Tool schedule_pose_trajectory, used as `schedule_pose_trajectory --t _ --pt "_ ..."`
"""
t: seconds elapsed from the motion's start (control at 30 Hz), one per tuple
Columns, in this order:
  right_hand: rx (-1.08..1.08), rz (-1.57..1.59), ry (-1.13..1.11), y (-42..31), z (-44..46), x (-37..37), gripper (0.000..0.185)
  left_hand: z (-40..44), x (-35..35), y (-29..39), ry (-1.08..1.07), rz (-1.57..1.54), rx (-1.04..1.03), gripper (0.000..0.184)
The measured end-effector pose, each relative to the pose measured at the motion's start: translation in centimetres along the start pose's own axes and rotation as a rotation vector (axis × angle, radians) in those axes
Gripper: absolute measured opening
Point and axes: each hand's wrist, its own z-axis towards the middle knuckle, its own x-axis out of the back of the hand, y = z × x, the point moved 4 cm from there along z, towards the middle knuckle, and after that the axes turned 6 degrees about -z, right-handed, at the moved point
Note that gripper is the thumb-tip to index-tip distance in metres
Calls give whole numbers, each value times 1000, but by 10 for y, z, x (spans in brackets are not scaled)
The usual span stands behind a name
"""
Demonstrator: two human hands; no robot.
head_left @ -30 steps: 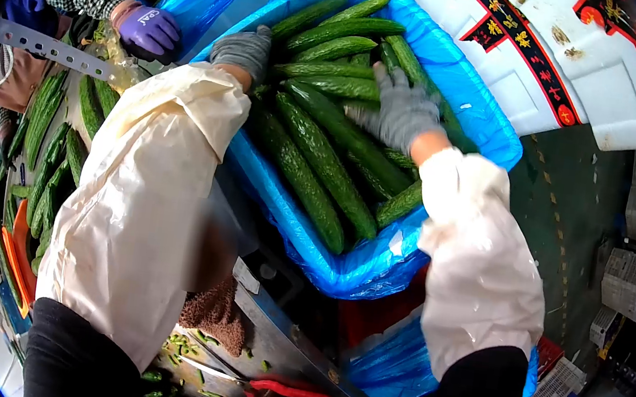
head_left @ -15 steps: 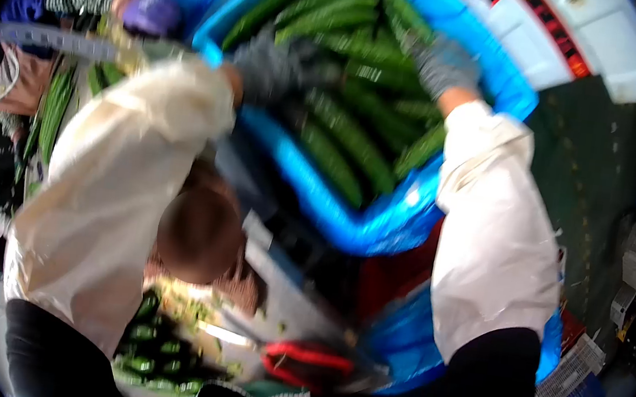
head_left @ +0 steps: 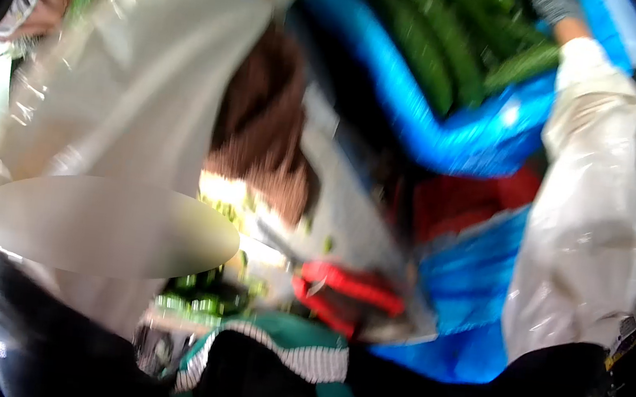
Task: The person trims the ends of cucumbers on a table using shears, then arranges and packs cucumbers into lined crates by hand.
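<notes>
Long green cucumbers (head_left: 425,37) lie side by side in a container with a blue plastic liner (head_left: 451,147) at the top of the view. My right hand (head_left: 556,4), in a grey glove, is at the container's far right, over the cucumbers. Its fingers are cut off by the frame's top, so its grip is hidden. My left hand is out of the picture; only its white sleeve (head_left: 151,67) shows, reaching up to the container's left side.
Below lies a pale worktop (head_left: 336,177) with green scraps and a red-handled tool (head_left: 351,286), perhaps scissors. Shorter dark green vegetables (head_left: 198,303) sit nearby. Brown fabric (head_left: 265,113) hangs beside my left sleeve. More blue plastic (head_left: 474,281) is under the right arm.
The view has tilted down, so the container and both hands shift up in the frame. My left hand has left the picture; my right is mostly cut off. The picture is blurrier.
</notes>
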Motion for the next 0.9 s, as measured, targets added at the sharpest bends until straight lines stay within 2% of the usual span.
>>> schedule_pose_trajectory --t 0.03,0.07,0.1,0.13,0.17,0.2,0.27,0.3,0.37,0.4,0.43,0.47,0.5,0.6,0.67,0.7,0.73,0.8,0.83,0.9 --pt "-13 -37 89 7 0 -17 47 2 3 7 25 1 103 66" --pt "-115 -121 59 11 -4 -52 57 1 -2 14 48 -12 196 69" --pt "-215 -190 2 13 -5 -68 68 1 -7 13 57 -28 266 71" --pt "-242 -233 -164 -1 -5 -67 73 15 -12 14 -16 -43 313 69" --pt "-137 -184 -369 -10 -11 -56 76 9 -2 20 -43 -68 310 69" --pt "-24 -174 -458 -19 -23 -51 78 10 1 20 -76 -95 309 69" --pt "63 -317 -448 -23 -37 -38 82 32 -17 -9 -243 -149 151 72" --pt "57 -326 -443 -14 -32 -34 82 45 -31 -28 -302 -108 90 68" --pt "-33 -18 -579 10 -30 -34 81 26 13 -17 -266 -127 143 66" --pt "-36 -27 -573 14 -29 -38 81 17 30 -15 -236 -149 210 63" --pt "-81 -105 -467 18 -27 -44 79 14 27 -20 -227 -150 203 63" --pt "-125 -181 -357 23 -24 -48 78 15 23 -22 -131 -32 69 63" --pt "-95 -99 -320 14 -24 -49 76 14 23 -19 -35 89 -63 63" --pt "-43 -91 -308 -12 -16 -63 75 -1 13 21 -147 179 -174 61" --pt "-155 -96 -406 -11 -9 -64 76 4 -7 18 -106 -94 -83 59" --pt "-135 -64 -503 -9 -5 -63 82 7 8 32 -230 -129 46 56" --pt "-143 -72 -497 -6 -2 -59 82 11 9 34 -223 -132 36 56" --pt "-36 -67 -665 -10 -1 -63 89 13 8 32 -227 -101 13 50" --pt "15 -40 -607 -12 -5 -62 89 10 7 29 -232 -109 10 50" --pt "42 -103 -631 -11 -9 -56 88 3 4 19 -207 -230 -50 50"
